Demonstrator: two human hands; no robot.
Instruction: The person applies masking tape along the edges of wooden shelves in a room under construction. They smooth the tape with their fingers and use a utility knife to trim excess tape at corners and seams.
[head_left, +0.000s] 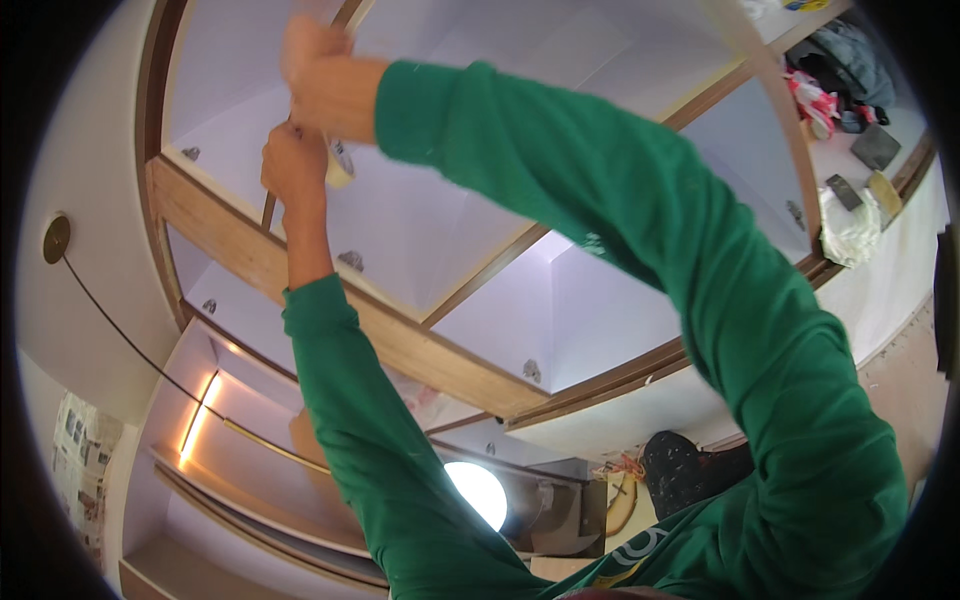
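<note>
Both my arms, in green sleeves, reach up to a cabinet frame. My left hand (296,162) is closed at the thin upright divider edge (268,211); whatever its fingers hold is hidden. Just above it, my right hand (322,85) is smeared by motion and crosses over the same edge, so its fingers cannot be made out. A roll of pale yellow tape (341,168) shows beside my left hand, below my right wrist. I cannot tell which hand, if either, bears it. Pale lilac panels (420,200) line the compartments behind.
A bare wooden rail (225,235) runs below my hands, with metal hinges (350,260) nearby. At right, a shelf holds cloths (850,60), dark blocks (876,148) and a crumpled white wrapping (848,228). A thin rod lamp (270,448) and a bright round light (476,495) are lower down.
</note>
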